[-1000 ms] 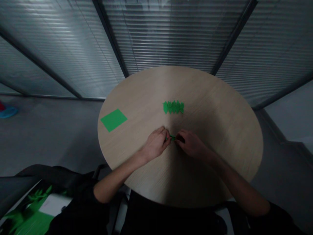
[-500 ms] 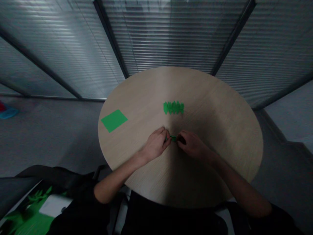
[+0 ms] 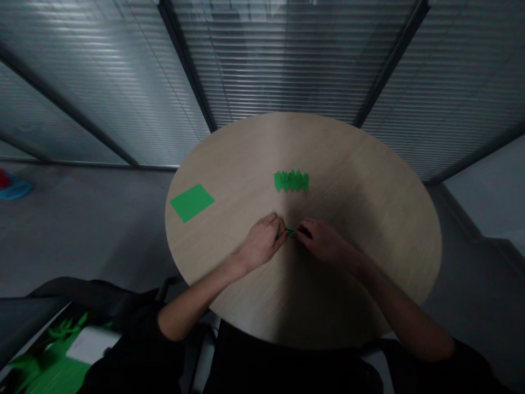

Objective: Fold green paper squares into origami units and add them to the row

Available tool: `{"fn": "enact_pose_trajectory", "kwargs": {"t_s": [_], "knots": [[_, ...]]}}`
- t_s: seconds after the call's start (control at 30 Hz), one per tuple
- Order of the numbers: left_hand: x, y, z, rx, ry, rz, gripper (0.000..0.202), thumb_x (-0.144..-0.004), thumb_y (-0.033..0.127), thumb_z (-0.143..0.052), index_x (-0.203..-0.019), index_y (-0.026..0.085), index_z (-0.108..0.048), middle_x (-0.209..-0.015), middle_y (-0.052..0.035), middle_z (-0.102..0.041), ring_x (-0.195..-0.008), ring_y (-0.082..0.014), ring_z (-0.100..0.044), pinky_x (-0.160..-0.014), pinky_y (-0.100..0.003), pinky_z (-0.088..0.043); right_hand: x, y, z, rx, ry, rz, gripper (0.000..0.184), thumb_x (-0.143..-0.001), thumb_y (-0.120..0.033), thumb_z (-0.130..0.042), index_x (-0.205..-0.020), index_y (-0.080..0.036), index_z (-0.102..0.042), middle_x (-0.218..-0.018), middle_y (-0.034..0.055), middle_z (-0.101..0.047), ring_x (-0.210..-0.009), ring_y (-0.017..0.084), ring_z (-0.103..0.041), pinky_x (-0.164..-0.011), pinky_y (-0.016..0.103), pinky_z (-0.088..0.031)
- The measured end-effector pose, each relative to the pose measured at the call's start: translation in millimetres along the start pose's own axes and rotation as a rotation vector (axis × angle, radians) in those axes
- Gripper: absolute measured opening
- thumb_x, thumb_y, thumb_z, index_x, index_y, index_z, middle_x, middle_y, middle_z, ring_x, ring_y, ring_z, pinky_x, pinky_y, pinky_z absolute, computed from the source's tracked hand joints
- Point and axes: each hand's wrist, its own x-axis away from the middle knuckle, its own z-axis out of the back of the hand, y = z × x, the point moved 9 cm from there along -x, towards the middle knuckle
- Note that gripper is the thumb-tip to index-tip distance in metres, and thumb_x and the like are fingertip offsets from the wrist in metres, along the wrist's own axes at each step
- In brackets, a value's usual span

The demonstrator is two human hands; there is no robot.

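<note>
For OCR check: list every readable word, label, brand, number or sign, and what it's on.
None readable.
Flat green paper sheet, row of jagged green pieces, round wooden table: no text visible.
Small green held piece, white rectangular object lower left: too small or blurred.

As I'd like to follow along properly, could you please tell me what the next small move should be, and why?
I would perhaps pinch along the small green paper piece between the left hand and the right hand: the fingers of both are at its ends, its middle is uncovered, and a dark line, possibly a fold, shows there.
</note>
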Motion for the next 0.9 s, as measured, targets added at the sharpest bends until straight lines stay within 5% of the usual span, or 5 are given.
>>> {"fn": "enact_pose_trajectory", "kwargs": {"t_s": [0.37,0.73,0.9], "knots": [[0,1,2.0,0.021,0.012,-0.006,0.014,-0.099,0.020,-0.051,-0.085,0.018,-0.055,-0.086,-0.0045,-0.056,-0.081,-0.0203,-0.058,-0.076,-0.036,-0.052,-2,2,2,0.006,0.105,-0.078,0.017,-0.089,-0.025,-0.063,-0.074,-0.019,-0.058,-0.077,0.0045,-0.065,-0.068,0.017,-0.056,-0.063,0.030,-0.035],[2,-18,10.5,0.125,0.062,0.123,0.016,-0.091,0.022,-0.070,-0.091,0.019,-0.054,-0.090,-0.0008,-0.056,-0.073,-0.0162,-0.054,-0.065,-0.029,-0.042,2,12,6,-0.036,0.142,-0.140,0.018,-0.085,-0.030,-0.070,-0.084,-0.020,-0.056,-0.078,0.0015,-0.065,-0.070,0.018,-0.058,-0.067,0.030,-0.035],[0,-21,15.1,0.162,0.059,0.052,0.013,-0.093,0.027,-0.069,-0.097,0.019,-0.060,-0.093,-0.0021,-0.057,-0.078,-0.0173,-0.057,-0.069,-0.030,-0.046,2,14,6,-0.100,0.155,-0.121,0.015,-0.086,-0.028,-0.071,-0.091,-0.019,-0.060,-0.080,0.0015,-0.067,-0.070,0.017,-0.058,-0.069,0.030,-0.038]]}}
